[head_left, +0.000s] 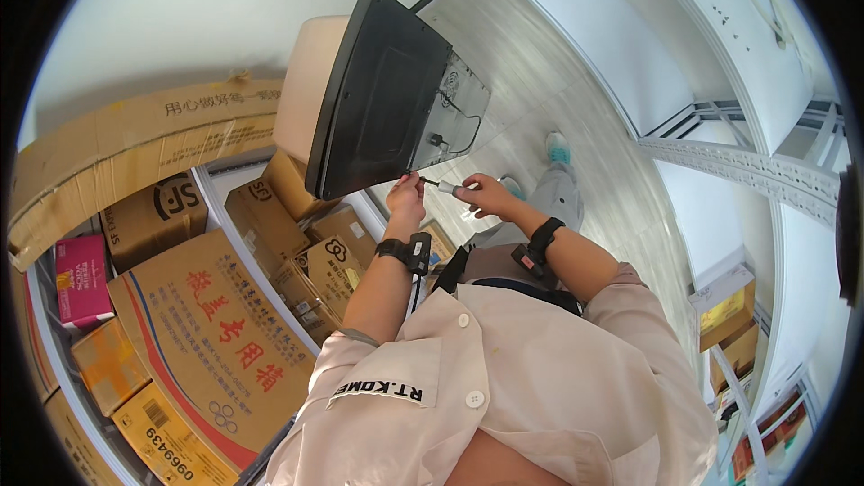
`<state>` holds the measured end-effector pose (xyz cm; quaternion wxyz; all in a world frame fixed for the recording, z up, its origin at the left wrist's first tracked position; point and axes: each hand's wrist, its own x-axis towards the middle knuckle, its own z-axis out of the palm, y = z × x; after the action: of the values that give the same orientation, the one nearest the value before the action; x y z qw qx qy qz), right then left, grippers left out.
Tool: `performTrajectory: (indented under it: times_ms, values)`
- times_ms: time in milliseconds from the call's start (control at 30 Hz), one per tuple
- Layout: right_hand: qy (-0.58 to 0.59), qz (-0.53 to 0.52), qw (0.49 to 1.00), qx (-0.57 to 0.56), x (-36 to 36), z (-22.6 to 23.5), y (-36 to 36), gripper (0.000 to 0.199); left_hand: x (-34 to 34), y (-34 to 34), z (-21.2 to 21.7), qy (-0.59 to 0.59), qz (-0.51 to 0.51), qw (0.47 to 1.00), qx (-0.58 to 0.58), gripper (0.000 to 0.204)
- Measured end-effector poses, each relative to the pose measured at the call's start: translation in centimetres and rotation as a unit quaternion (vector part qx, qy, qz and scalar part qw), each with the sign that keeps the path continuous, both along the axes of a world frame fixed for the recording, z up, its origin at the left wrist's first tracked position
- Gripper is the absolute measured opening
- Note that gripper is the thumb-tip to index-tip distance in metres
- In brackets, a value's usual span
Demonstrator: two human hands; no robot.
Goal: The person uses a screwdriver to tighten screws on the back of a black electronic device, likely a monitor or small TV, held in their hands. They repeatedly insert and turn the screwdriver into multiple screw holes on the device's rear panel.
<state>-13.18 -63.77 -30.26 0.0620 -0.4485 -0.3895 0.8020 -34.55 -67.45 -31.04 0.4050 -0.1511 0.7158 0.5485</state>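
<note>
In front of me a large appliance stands tilted, with a pale pinkish body [308, 90], a black panel [378, 94] and a grey metal underside [461, 117] that carries a cable and plug. My right hand [490, 196] is closed round the light handle of what looks like a screwdriver [446, 187]. Its dark shaft points left, toward my left hand. Fingers pinched together, my left hand [407, 198] is at the panel's lower corner, close to the shaft's tip. Whatever lies between those fingertips is too small to make out.
Cardboard boxes [216, 333] fill the shelving at my left, beside a magenta box [83, 279]. A long carton [144, 162] lies across the top, close to the appliance. White metal racks [738, 166] stand at the right, with more boxes low down. My feet are on the pale floor [531, 63].
</note>
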Motion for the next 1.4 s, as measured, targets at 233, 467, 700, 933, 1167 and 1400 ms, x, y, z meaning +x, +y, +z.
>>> performTrajectory:
  times_ms: [233, 467, 700, 933, 1167, 1400]
  values:
    - [-0.023, 0.056, 0.996, -0.064, -0.1, -1.3, 0.7, 0.042, 0.4, 0.3, 0.3, -0.012, 0.014, 1.000, 0.016, 0.020]
    - [-0.014, 0.030, 0.997, 0.070, 0.1, -2.2, 0.0, 0.033, 0.2, 0.0, 0.1, -0.058, 0.005, 0.997, 0.043, 0.016]
    - [-0.027, 0.017, 0.988, 0.149, 0.1, -2.1, -0.4, 0.035, 0.1, 0.0, 0.1, -0.047, -0.037, 0.997, 0.044, 0.006]
    - [-0.035, 0.021, 0.987, 0.155, 0.3, -1.7, -0.2, 0.034, 0.5, 0.2, 1.1, -0.037, -0.081, 0.996, 0.026, 0.011]
    - [-0.038, 0.023, 0.982, 0.182, 0.5, -1.7, -0.2, 0.033, 0.4, -0.2, 0.7, -0.037, -0.081, 0.996, 0.027, 0.010]
    - [-0.039, 0.022, 0.983, 0.176, 0.9, -1.4, -0.2, 0.033, 0.8, 0.3, 1.9, -0.058, -0.051, 0.997, 0.026, 0.007]
